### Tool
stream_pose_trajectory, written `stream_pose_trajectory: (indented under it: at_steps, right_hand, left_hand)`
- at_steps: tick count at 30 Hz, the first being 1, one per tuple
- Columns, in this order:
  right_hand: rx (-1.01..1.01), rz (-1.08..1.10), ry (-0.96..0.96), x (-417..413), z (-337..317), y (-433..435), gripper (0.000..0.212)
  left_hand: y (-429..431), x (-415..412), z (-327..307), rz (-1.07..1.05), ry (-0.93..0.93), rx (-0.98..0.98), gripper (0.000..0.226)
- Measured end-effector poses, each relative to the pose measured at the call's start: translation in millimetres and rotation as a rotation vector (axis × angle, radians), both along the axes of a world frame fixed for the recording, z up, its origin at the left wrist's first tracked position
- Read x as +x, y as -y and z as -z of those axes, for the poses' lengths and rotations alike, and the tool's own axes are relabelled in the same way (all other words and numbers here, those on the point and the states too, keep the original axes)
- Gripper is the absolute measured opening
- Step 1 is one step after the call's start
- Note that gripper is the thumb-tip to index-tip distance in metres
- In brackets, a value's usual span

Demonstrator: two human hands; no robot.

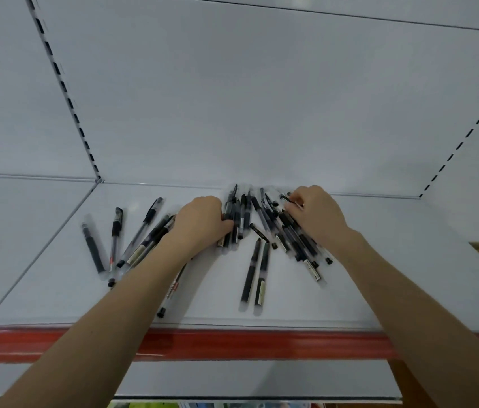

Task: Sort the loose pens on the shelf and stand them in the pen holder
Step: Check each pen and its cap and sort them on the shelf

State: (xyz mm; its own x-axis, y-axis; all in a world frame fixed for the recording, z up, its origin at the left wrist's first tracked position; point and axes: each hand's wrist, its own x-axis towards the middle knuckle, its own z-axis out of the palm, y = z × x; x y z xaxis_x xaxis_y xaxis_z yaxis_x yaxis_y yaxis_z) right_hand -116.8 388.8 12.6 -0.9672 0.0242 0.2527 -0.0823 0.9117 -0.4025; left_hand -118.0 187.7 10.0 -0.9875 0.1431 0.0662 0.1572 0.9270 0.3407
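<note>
The pens [264,228] we are sorting lie loose on the white shelf [379,260], most in a thick fan near the back wall between our hands, with a scattered group [132,242] off to the left and a pair [254,278] lying side by side nearer the front edge. We judge them light and stiff: slim plastic barrels, dark or clear with dark ink and caps, smooth enough to roll or slip on the glossy shelf. Taking several together round the middle of the barrels, all pointing one way, should hold best; single ones want a pinch near the cap

Our left hand [203,222] is curled, fingers closed against a bundle of pens [234,222] at the fan's left side. Our right hand [314,213] rests over the fan's right side, fingertips [291,198] pinching at a pen end near the wall

We cannot see any pen holder. The shelf is smooth painted metal with a red strip [232,343] along its front edge and slotted uprights [64,92] on the back panel
</note>
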Motion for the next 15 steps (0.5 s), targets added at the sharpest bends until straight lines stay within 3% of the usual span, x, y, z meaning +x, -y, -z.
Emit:
stream_pose_trajectory:
  at_steps: [5, 8, 15]
  right_hand:
    - [0.073, 0.023, 0.048, -19, 9, -2, 0.030]
    - [0.023, -0.020, 0.023, -20, 6, -1, 0.023]
    - [-0.697, -0.253, -0.011, 14, -41, 14, 0.007]
  left_hand:
    - [3, 3, 1, -0.015, -0.007, 0.099, 0.015]
    - [9, 10, -2, -0.020, 0.017, 0.326, 0.010]
    - [20, 47, -26, -0.004, 0.009, 0.848, 0.007]
